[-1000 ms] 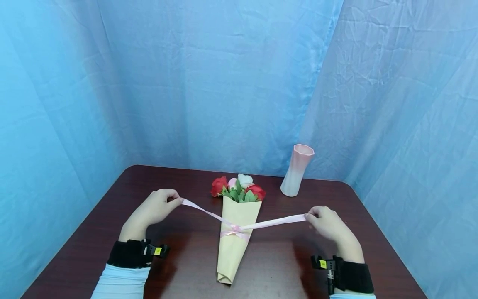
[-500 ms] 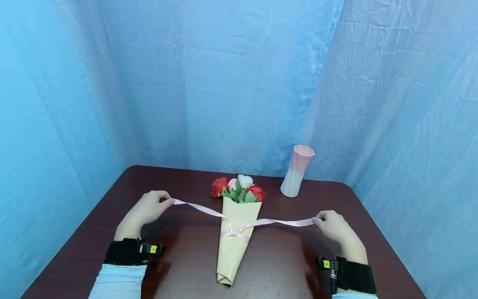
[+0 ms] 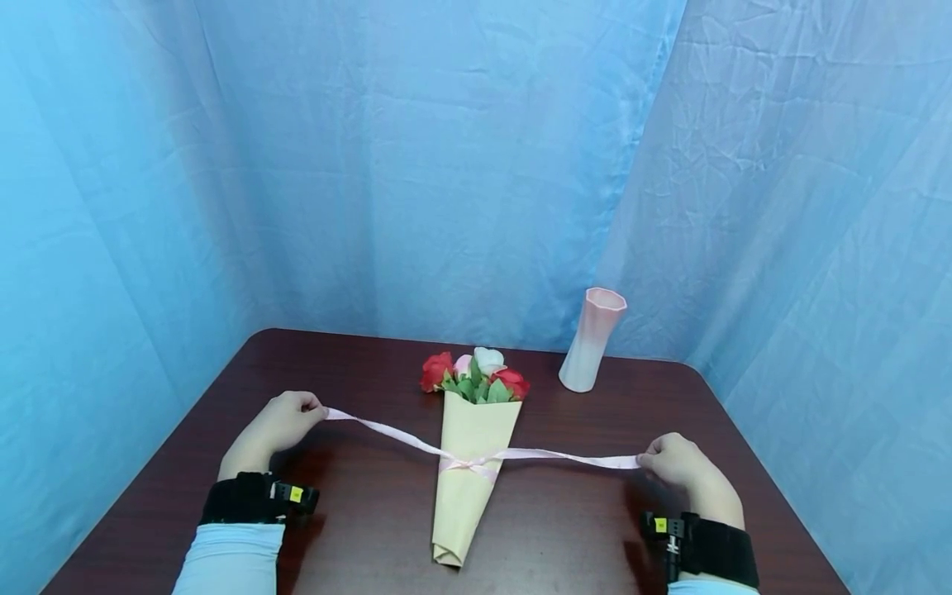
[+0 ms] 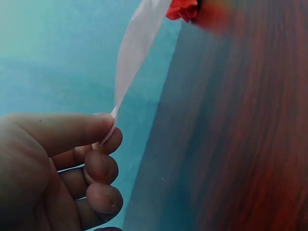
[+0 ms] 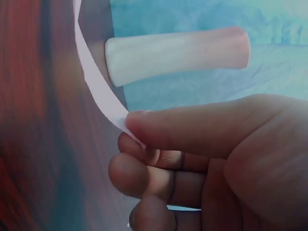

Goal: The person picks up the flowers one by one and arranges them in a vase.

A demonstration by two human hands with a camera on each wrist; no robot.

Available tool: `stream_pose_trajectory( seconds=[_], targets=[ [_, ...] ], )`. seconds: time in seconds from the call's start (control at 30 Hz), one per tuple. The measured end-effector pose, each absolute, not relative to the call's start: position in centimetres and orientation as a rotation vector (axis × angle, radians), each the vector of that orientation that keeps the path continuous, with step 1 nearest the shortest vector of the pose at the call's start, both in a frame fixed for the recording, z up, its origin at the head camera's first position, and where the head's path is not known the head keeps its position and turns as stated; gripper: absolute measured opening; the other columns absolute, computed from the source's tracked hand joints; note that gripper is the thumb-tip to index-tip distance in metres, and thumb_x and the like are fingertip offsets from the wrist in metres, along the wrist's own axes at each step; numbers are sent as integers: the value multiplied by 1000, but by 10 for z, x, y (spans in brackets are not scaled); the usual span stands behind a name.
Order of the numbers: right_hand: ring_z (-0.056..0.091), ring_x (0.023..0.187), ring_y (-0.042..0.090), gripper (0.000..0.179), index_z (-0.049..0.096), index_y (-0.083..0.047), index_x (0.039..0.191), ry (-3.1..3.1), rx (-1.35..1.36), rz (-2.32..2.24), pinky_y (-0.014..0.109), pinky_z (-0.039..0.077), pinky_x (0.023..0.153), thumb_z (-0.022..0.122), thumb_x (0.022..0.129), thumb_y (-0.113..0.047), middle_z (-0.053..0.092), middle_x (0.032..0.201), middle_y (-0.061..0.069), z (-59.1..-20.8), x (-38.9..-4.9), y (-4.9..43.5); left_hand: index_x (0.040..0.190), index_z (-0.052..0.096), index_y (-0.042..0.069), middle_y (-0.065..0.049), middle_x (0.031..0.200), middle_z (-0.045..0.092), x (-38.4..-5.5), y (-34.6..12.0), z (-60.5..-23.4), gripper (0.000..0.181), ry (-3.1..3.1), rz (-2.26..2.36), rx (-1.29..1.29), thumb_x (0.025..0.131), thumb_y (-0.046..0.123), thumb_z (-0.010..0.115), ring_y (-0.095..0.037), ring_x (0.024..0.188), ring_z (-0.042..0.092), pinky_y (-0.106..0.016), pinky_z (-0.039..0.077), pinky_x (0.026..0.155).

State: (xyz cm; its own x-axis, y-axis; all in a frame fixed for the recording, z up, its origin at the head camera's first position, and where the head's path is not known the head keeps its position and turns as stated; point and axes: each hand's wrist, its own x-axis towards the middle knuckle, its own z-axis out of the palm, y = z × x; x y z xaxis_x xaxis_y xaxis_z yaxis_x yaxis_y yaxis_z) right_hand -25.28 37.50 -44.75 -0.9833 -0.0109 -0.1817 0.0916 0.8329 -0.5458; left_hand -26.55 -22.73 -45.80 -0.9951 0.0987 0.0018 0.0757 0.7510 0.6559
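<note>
A bouquet of red, pink and white flowers [image 3: 489, 361] lies on the table, wrapped in a cone of cream paper [image 3: 476, 426]. Around the paper's middle runs a pale pink ribbon [image 3: 568, 457], crossed at the front. My left hand [image 3: 277, 426] pinches one end between thumb and forefinger, out to the left of the bouquet. The other end is pinched the same way by my right hand [image 3: 684, 467], out to the right. Both ribbon lengths hang slightly slack above the table. In the left wrist view a red flower [image 4: 183, 8] shows past the ribbon.
A pink-and-white vase [image 3: 591, 340] stands upright near the back edge, right of the bouquet. The dark wooden table [image 3: 372, 529] has blue curtains [image 3: 446, 165] behind it and on both sides.
Both hands have moved apart and slightly nearer the front, still pinching the ribbon ends. The ribbon's crossing has drawn down flat against the paper. Bouquet and vase stay put.
</note>
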Motion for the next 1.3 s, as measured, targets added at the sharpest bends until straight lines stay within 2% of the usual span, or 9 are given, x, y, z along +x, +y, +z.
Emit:
stream_pose_trajectory(
  seconds=[0.27,0.47,0.57,0.7,0.8,0.93,1.17,1.3],
  targets=[
    [44,48,16,34,63,-5,65,2821,150,-784,35,39,51,65,96,-19,48,53,1,-453,-253,384,86,64,5,-3,72,50,-271,-234,-471,22,2909,1055,128,103,18,59,-21,68,48,-37,40,64],
    [46,53,19,36,63,-8,67,2835,207,-749,36,39,52,65,97,-28,49,57,1,-441,-250,386,96,66,4,-5,79,57,-271,-237,-471,21,2922,1047,78,103,23,60,-22,73,51,-38,44,66],
    [51,62,21,35,65,-7,75,2895,195,-740,38,43,56,65,97,-35,53,64,2,-433,-249,385,103,66,2,-6,82,59,-269,-237,-467,23,2933,1052,68,103,24,60,-23,75,52,-39,46,67],
    [58,76,23,40,67,-3,96,2973,148,-759,43,48,64,66,97,-43,63,83,5,-423,-249,382,109,66,1,-6,84,60,-268,-234,-458,26,2966,1074,106,103,26,61,-24,77,53,-40,47,69],
    [60,77,22,45,66,-1,104,2997,113,-795,43,49,66,66,97,-45,65,87,6,-417,-248,377,112,66,3,-5,88,61,-266,-229,-449,26,2995,1100,164,103,26,61,-23,80,54,-41,48,72],
    [61,76,20,45,67,-2,107,3027,55,-820,42,50,65,66,97,-46,67,86,5,-407,-244,369,114,67,6,-4,91,63,-262,-220,-435,24,3030,1128,236,103,27,62,-23,82,55,-41,49,75],
    [64,98,33,49,67,1,124,3081,-130,-774,52,53,77,68,97,-40,68,117,19,-393,-237,345,114,66,9,0,86,62,-253,-197,-412,22,3048,1145,370,102,27,64,-19,75,53,-38,48,67],
    [64,104,35,48,66,-1,127,3082,-218,-752,56,52,83,69,96,-37,67,123,20,-389,-233,330,112,67,11,1,83,60,-251,-182,-408,18,3039,1157,439,101,26,65,-18,74,52,-37,47,66]
  ],
)
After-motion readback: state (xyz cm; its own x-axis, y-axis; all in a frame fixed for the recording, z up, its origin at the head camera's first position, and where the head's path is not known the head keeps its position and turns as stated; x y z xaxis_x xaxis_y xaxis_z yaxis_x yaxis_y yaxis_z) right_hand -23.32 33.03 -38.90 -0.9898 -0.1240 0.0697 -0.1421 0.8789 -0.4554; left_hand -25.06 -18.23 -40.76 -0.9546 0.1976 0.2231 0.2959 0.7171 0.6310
